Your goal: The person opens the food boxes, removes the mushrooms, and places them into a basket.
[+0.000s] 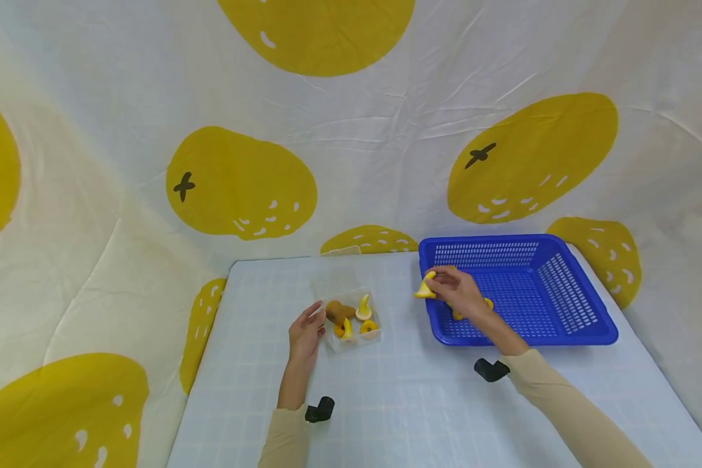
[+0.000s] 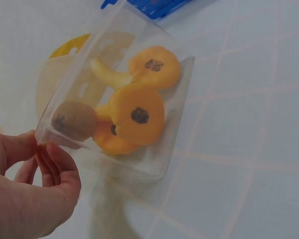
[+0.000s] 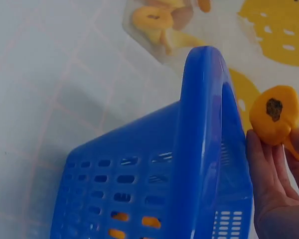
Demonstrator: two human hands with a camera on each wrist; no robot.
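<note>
My left hand [image 1: 305, 331] pinches the near left rim of a clear plastic box [image 2: 162, 167] between thumb and fingers. Inside the box lie several small yellow gourds [image 2: 137, 114] with dark spots on their bases, and a brown, kiwi-like piece [image 2: 74, 121]. My right hand [image 1: 459, 292] holds another yellow gourd [image 3: 275, 112] by its thin neck, with the spotted base facing outward. That hand is above the left end of a blue plastic basket [image 1: 526, 340]. More yellow pieces [image 1: 457, 314] lie in the basket's left part, partly hidden by the right forearm.
The box's clear lid [image 1: 333, 279] stands open behind it. Both sit on a white table [image 1: 398, 403] with a faint grid, the basket at the right. A white cloth [image 1: 374, 149] printed with yellow fruit hangs behind the table and at its sides.
</note>
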